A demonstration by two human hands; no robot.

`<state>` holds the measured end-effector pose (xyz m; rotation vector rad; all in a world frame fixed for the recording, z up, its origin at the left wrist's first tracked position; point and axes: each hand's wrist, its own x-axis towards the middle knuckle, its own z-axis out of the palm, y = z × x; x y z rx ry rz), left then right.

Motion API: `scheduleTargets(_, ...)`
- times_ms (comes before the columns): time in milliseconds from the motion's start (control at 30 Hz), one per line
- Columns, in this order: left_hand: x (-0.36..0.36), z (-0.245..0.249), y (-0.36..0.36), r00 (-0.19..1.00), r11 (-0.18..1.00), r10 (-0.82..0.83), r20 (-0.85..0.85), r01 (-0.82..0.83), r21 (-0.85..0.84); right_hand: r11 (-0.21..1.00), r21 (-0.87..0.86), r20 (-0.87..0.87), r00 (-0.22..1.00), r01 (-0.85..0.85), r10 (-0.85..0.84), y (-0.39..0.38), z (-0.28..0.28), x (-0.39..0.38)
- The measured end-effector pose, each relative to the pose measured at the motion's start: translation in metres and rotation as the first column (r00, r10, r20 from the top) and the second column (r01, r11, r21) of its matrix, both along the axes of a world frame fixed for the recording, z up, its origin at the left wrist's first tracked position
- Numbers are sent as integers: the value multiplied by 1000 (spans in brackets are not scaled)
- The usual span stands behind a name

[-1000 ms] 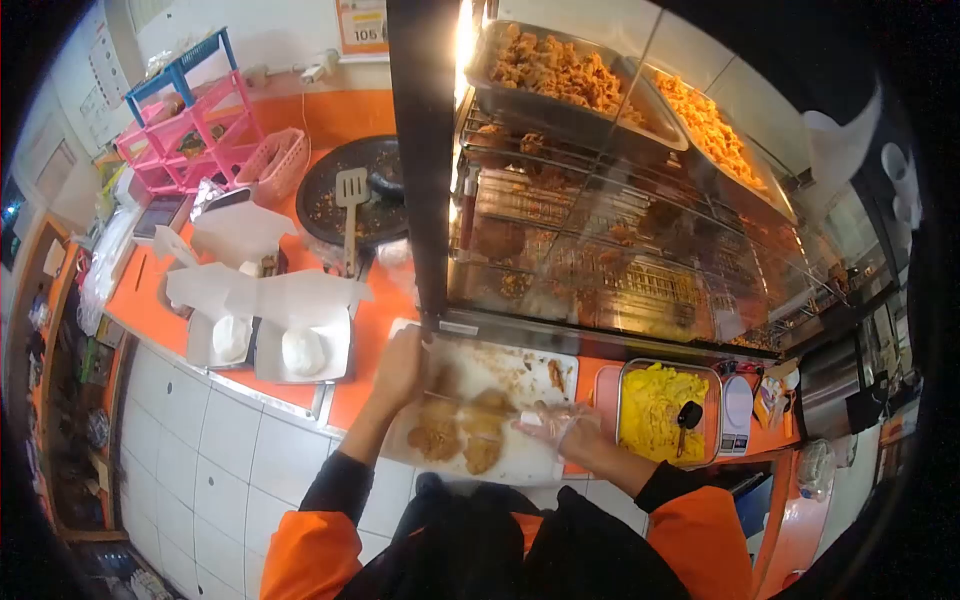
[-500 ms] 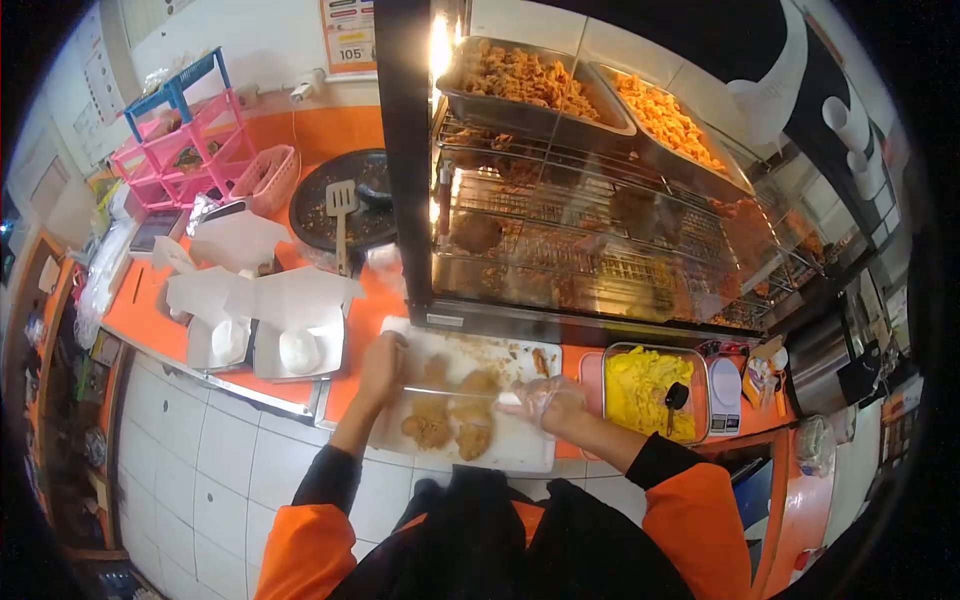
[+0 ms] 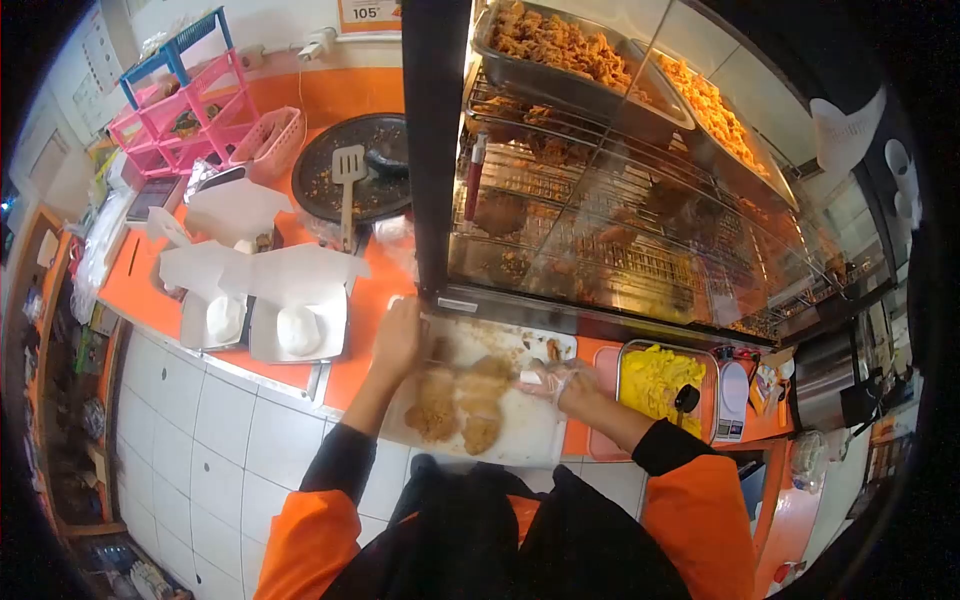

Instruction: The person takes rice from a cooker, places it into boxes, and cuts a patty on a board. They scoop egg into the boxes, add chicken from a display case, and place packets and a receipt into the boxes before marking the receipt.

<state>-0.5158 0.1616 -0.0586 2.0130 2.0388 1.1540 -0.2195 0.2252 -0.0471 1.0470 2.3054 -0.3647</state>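
Several browned, breaded pieces of meat (image 3: 432,405) lie side by side on a white cutting board (image 3: 535,430). My right hand (image 3: 565,385), in a clear plastic glove, closes around the white handle of a knife (image 3: 531,378) at the right of the pieces. The blade is hard to make out against the board and food. My left hand (image 3: 398,340) is closed at the upper left corner of the board, close to the cabinet's corner post. What its fingers hold, if anything, is hidden.
A glass warming cabinet (image 3: 600,230) with fried food stands behind the board. Open paper boxes (image 3: 340,345) with white rice mounds are at left, near a black pan (image 3: 320,190) and spatula (image 3: 348,175). At right are a tray of yellow food (image 3: 660,380) and a scale (image 3: 733,390).
The camera view has shifted. My left hand has moved up from beside the meat to the board's upper corner, and the knife blade, plain across the pieces before, is now hard to see.
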Motion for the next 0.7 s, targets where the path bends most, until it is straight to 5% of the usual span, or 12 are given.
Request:
scheduleTargets(100, -9, -19, -10, 987, 990, 73, 142, -55, -127, 998, 62, 16, 1000, -19, 18, 4, -8, -6)
scheduleTargets(367, -17, 15, -13, 1000, 999, -17, -21, 18, 47, 995, 94, -10, 999, 37, -37, -31, 57, -13)
scheduleTargets(467, -3, 61, -51, 995, 1000, 17, -100, -17, -1, 991, 84, -356, 926, -102, 126, -68, 52, 20)
scheduleTargets(533, 5, 60, -70, 995, 998, 7, -100, -12, -54, 970, 137, -438, 865, -203, 243, -92, 47, 34)
scheduleTargets(600, 11, 34, -80, 998, 999, 5, -59, -7, -32, 926, 208, -298, 881, -316, 368, -112, 48, 32)
scheduleTargets(700, 14, -2, -81, 995, 996, 52, -82, -57, -64, 851, 388, -256, 845, -354, 469, -106, -28, 53)
